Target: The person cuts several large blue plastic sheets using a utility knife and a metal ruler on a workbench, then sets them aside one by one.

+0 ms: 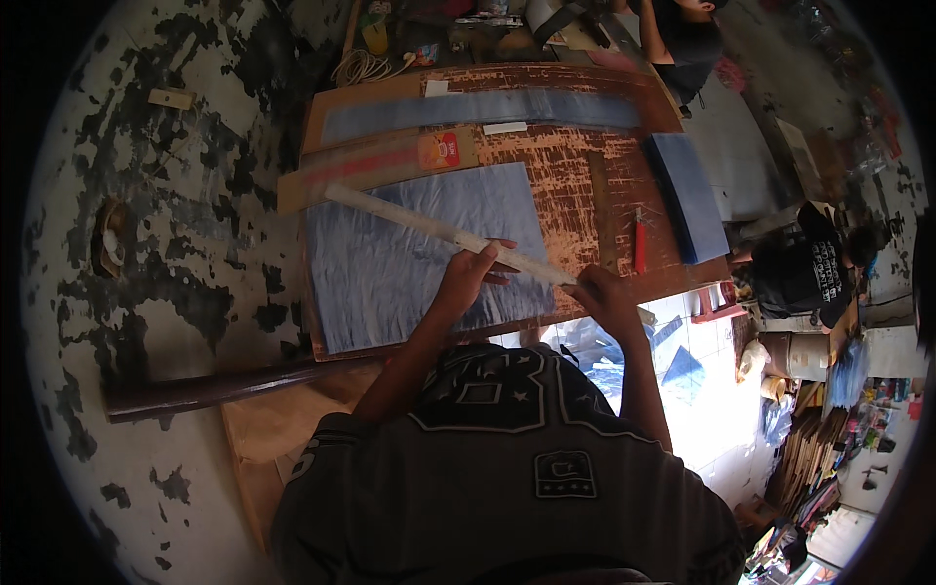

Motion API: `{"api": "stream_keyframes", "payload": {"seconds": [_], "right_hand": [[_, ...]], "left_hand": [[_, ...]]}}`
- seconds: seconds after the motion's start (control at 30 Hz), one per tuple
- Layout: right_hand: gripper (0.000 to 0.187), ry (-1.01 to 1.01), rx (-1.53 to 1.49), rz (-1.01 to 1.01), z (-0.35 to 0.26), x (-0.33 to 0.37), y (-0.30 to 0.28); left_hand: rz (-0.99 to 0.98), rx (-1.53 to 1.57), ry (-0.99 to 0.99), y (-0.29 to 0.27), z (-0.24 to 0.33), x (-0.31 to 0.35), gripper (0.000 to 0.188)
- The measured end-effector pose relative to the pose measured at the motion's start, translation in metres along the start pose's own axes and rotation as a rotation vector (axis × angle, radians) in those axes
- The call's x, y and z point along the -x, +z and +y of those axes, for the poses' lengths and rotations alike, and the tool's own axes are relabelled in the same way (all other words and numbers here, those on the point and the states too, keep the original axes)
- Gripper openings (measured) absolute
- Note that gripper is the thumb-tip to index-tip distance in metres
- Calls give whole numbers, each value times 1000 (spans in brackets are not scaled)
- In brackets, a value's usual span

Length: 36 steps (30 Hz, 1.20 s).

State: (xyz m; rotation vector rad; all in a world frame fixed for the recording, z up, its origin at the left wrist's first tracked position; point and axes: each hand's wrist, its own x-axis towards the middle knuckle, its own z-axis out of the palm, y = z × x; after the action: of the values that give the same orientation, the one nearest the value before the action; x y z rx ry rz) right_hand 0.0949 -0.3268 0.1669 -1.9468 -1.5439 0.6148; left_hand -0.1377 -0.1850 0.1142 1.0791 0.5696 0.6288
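Note:
My left hand (473,273) grips a long, pale, ruler-like strip (405,216) near its middle, thumb on top and fingers underneath. The strip's right end is pinched in my right hand (606,297), at the table's near edge. It slants across a large sheet with a streaky blue-grey surface (390,263), lying flat on the worn red-brown table (565,175). Whether the strip touches the sheet, I cannot tell. To the right lie a red-handled cutter knife (640,246) and a narrow brown strip (601,205).
A blue block or stack (687,195) sits at the table's right edge. Farther back are a long blue strip (478,114) and a cardboard piece (361,168). A dark roll (214,390) lies at left by the peeling wall (185,244). Two people (682,49) (819,263) are nearby.

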Motion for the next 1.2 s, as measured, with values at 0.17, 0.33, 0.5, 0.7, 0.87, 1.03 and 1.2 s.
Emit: {"api": "stream_keyframes", "payload": {"seconds": [0.17,0.33,0.5,0.7,0.87,1.03,1.2], "right_hand": [[23,-42,-204,-53,-51,-14,7],[23,95,-489,-130,-72,-13,0],[20,-262,-295,-213,-104,5,8],[21,-330,-83,-270,-122,15,12],[22,-257,-160,-259,-126,11,-11],[24,-170,-232,-239,-130,13,-42],[25,-330,-155,-167,-118,11,-12]], "left_hand": [[-227,-752,96,15,39,4,40],[-240,-1027,594,50,104,24,25],[-217,-1025,1270,89,162,24,24],[-328,-984,1463,132,196,14,26],[-428,-971,1522,146,188,4,27],[-426,-1064,1554,122,178,-11,27],[-403,-1008,1554,136,186,-15,27]]}}
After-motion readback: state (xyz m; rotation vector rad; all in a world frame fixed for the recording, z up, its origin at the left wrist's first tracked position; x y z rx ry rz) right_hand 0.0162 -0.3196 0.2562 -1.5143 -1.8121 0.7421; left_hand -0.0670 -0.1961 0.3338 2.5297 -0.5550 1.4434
